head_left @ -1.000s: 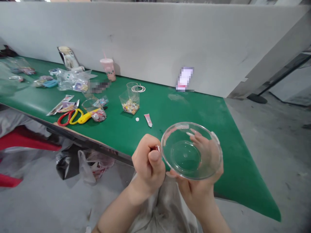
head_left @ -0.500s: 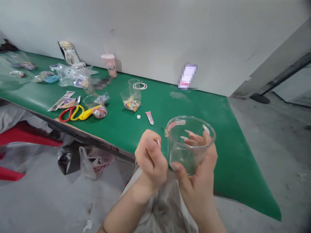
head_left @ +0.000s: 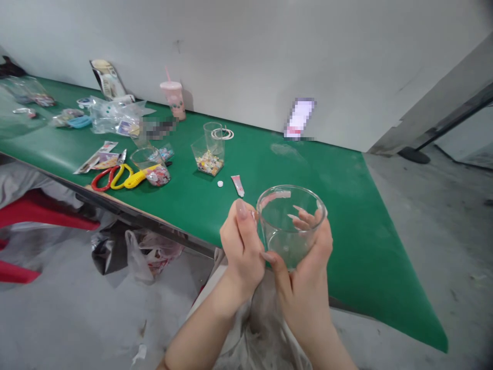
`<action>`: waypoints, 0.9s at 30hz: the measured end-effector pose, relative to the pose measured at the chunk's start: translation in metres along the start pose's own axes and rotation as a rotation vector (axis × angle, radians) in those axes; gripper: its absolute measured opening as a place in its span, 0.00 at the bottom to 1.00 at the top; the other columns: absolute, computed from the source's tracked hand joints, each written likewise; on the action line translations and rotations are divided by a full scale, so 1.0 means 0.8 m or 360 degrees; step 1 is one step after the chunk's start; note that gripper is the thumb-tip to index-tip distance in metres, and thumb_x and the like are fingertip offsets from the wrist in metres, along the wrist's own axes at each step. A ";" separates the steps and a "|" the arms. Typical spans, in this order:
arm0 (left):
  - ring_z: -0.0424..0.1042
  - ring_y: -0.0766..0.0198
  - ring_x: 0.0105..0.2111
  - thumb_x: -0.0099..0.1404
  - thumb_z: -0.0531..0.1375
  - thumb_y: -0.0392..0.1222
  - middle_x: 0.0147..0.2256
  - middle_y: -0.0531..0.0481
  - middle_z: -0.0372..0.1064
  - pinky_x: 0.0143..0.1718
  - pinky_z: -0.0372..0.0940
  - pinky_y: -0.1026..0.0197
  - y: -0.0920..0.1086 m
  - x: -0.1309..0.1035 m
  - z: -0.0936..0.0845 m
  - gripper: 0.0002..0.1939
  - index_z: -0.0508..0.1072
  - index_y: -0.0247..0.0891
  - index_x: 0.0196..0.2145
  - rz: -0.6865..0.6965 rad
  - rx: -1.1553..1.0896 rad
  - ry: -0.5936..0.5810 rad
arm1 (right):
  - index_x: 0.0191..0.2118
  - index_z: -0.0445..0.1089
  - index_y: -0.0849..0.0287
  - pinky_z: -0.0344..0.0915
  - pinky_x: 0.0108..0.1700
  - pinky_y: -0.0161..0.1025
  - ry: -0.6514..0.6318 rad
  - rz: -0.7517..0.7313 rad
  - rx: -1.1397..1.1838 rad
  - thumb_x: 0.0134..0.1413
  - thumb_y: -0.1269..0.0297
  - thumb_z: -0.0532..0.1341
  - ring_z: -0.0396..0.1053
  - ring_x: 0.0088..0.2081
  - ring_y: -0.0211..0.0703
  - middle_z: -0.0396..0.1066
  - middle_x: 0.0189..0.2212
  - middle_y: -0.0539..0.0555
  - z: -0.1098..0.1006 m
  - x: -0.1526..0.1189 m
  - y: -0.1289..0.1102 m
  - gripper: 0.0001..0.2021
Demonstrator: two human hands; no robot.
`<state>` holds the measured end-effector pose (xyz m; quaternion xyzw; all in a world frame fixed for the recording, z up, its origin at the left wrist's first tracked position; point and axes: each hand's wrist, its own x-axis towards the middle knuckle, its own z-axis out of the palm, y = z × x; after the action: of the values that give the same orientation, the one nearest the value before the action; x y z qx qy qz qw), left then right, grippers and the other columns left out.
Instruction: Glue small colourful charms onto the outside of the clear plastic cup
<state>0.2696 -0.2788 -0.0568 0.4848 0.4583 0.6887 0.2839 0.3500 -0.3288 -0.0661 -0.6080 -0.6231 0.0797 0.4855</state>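
Clear round plastic cup (head_left: 285, 236) is held right of and nearer than the small pink-and-white squeeze tube (head_left: 238, 185), right hand (head_left: 308, 264) wrapping its wall, left hand (head_left: 241, 241) curled alongside, any grip unclear; probably light, stiff, slick, crackable, best cradled low.

Left of held cup (head_left: 288, 237): tube (head_left: 238, 186), cap (head_left: 220, 183), then scissors (head_left: 117, 178).

Pink drink cup (head_left: 175, 102) with 1 straw (head_left: 167, 73) stands near wall (head_left: 234, 67); pixelated panel (head_left: 300, 117) leans there; plastic bag (head_left: 135, 257) lies on floor (head_left: 77, 318).
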 end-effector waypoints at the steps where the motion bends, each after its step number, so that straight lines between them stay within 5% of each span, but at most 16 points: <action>1: 0.52 0.70 0.19 0.70 0.44 0.50 0.19 0.57 0.51 0.21 0.53 0.64 0.000 0.000 0.000 0.19 0.58 0.40 0.24 -0.0021 -0.0013 0.0000 | 0.65 0.34 0.52 0.61 0.50 0.62 -0.0007 -0.0007 -0.0006 0.55 0.52 0.58 0.56 0.57 0.61 0.50 0.59 0.65 0.000 0.000 0.000 0.40; 27: 0.53 0.71 0.19 0.68 0.44 0.56 0.19 0.57 0.51 0.20 0.52 0.65 -0.003 0.006 0.005 0.21 0.55 0.40 0.23 -0.0303 0.0131 -0.0197 | 0.65 0.36 0.53 0.60 0.51 0.64 -0.0014 0.0091 -0.0089 0.57 0.52 0.56 0.55 0.58 0.62 0.51 0.59 0.66 0.007 0.006 0.006 0.37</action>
<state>0.2716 -0.2725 -0.0567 0.4920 0.5117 0.6080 0.3556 0.3498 -0.3211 -0.0699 -0.6384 -0.6096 0.0788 0.4633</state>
